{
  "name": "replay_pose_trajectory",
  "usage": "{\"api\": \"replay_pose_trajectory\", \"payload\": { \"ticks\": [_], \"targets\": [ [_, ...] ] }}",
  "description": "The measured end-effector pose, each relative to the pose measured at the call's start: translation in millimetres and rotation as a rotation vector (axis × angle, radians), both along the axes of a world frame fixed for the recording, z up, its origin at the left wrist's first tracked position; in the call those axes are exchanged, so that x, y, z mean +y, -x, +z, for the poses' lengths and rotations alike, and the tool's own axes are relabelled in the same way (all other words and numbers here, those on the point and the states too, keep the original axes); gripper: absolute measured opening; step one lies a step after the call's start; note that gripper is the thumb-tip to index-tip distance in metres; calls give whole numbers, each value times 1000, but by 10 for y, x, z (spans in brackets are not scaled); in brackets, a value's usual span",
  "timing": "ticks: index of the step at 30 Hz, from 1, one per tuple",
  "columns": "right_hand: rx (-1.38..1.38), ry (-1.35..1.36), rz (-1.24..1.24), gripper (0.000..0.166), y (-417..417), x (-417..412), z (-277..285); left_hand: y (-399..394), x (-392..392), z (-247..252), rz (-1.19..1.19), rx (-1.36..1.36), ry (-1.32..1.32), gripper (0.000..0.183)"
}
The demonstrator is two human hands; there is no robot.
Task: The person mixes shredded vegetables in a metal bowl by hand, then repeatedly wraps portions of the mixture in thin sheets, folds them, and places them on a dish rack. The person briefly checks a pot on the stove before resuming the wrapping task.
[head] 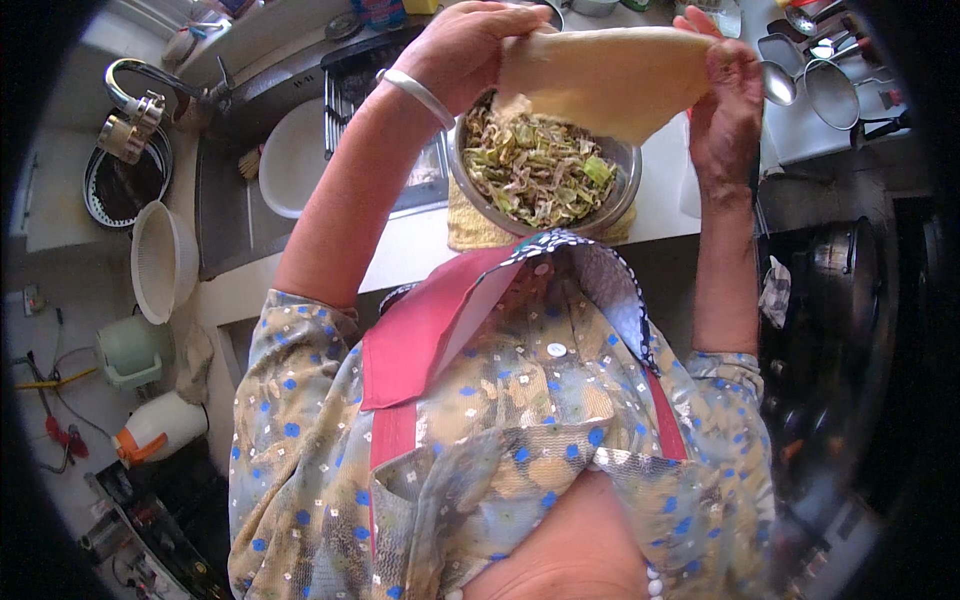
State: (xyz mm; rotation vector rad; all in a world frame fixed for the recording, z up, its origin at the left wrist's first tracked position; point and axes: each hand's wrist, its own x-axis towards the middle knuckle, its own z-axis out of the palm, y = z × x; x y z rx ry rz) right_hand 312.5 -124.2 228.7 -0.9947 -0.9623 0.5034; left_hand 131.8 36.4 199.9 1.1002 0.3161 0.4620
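Observation:
A pale beige sheet, perhaps a cutting board or a cloth (607,75), is raised between both hands over a round bowl; its material is hard to tell. My left hand (480,45), with a silver bangle at the wrist, grips its left end. At the right end my right hand (724,97) has hold of it. Below, chopped green and brownish leafy vegetables (536,169) fill much of the metal-looking bowl (634,176). Under the bowl lies a yellow cloth (480,232). The sheet hides the bowl's far side.
At the left is a sink (225,202) with a white basin (289,165) and a faucet (142,112). A white strainer basket (163,262) stands left of it. Ladles and a sieve (831,94) lie at the right. A black wok or pot (825,277) is at the lower right.

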Motion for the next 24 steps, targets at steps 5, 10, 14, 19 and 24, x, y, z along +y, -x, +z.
{"api": "replay_pose_trajectory", "payload": {
  "ticks": [5, 10, 14, 19, 24],
  "targets": [
    [-145, 3, -327, 17, -165, 304, -187, 174, -547, -171, -282, 67, 323, 26],
    [-789, 713, -113, 38, 153, 742, -885, 564, -689, -650, 7, 455, 330, 40],
    [-1393, 756, -147, 39, 187, 526, -1195, 718, -575, -742, 277, 478, -41, 38],
    [-1422, 700, 5, 50, 303, 349, -1313, 451, -411, -1038, 546, 360, -535, 26],
    [-725, 888, 86, 62, 401, 656, -1756, 265, -322, -1520, 714, 360, -933, 38]
  ]
}}
